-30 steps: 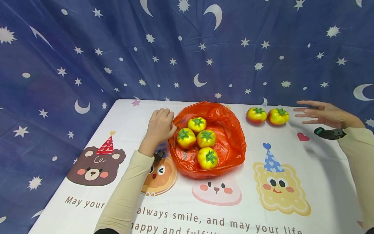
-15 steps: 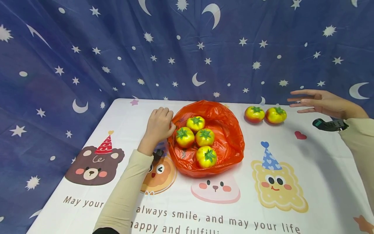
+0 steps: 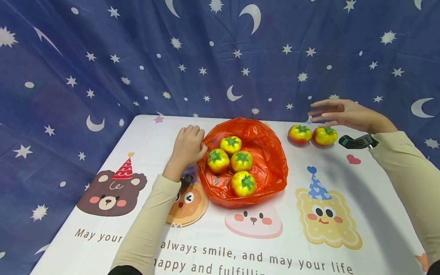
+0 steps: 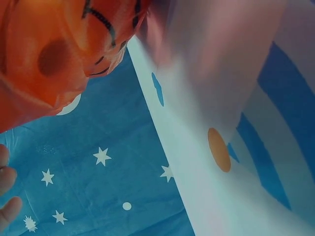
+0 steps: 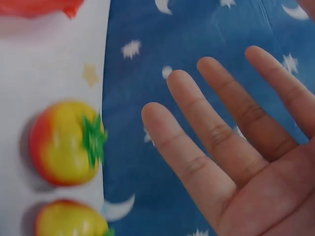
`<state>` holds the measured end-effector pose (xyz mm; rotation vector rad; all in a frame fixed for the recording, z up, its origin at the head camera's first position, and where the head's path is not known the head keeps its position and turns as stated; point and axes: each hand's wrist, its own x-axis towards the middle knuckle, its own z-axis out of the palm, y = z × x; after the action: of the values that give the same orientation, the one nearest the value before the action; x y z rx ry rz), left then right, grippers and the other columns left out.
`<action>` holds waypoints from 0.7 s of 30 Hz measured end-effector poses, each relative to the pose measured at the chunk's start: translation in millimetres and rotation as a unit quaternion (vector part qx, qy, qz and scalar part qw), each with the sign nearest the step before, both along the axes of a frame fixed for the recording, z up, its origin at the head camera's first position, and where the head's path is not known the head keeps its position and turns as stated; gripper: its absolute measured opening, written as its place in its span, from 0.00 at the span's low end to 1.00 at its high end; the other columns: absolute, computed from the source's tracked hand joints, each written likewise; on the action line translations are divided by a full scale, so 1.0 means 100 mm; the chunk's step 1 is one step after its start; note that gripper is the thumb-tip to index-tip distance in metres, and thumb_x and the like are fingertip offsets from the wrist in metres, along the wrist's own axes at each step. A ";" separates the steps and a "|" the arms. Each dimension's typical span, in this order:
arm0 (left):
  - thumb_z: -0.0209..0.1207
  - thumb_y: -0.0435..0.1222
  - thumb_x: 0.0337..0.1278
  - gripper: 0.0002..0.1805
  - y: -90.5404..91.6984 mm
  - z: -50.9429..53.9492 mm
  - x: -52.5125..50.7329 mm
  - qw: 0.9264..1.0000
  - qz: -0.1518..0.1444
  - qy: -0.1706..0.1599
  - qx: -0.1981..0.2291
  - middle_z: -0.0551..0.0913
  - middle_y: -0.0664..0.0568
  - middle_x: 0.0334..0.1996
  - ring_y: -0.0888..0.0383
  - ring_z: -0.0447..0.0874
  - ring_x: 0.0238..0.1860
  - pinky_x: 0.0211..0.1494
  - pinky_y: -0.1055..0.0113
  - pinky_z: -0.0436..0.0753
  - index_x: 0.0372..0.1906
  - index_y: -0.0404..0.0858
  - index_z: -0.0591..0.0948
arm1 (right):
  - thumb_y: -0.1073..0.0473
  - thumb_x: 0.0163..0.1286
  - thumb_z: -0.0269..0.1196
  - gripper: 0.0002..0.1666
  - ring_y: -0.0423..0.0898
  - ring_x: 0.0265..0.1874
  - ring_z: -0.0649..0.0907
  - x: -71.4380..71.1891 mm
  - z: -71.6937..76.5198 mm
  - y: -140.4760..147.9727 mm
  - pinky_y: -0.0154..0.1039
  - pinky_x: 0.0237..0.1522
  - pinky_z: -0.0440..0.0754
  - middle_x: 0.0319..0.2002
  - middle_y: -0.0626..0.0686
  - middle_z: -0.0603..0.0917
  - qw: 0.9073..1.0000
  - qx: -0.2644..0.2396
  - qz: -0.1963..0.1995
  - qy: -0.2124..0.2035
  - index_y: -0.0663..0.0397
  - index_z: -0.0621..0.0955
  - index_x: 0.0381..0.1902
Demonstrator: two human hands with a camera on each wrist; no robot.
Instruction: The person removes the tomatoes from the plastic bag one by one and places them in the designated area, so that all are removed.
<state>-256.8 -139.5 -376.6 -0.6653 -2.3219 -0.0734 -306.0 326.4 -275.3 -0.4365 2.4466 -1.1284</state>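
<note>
Red bag [image 3: 269, 168], left hand [image 3: 186, 144] gripping its rim, holds four tomatoes [image 3: 243, 184]; two others [image 3: 300, 135] lie outside near the table's back edge [image 3: 178, 120], right hand [image 3: 348, 114] spread wide.

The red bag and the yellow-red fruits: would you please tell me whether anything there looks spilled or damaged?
Nothing stands out: the red bag shows no visible tear, four fruits sit inside it, and two fruits rest together on the white tablecloth, visibly undamaged.
</note>
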 end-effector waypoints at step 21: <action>0.51 0.34 0.39 0.05 -0.01 0.00 0.00 1.000 0.007 -0.012 -0.001 0.72 0.46 0.22 0.48 0.71 0.29 0.34 0.58 0.69 0.24 0.36 0.72 | 0.61 0.65 0.58 0.32 0.58 0.59 0.76 -0.14 -0.25 -1.12 0.48 0.51 0.80 0.64 0.65 0.70 0.992 -0.047 0.088 -0.075 0.60 0.65 0.66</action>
<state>-257.2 -140.1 -376.4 -0.6517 -2.3493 -0.0716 -319.7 214.2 -299.8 -0.5626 2.1872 -1.1613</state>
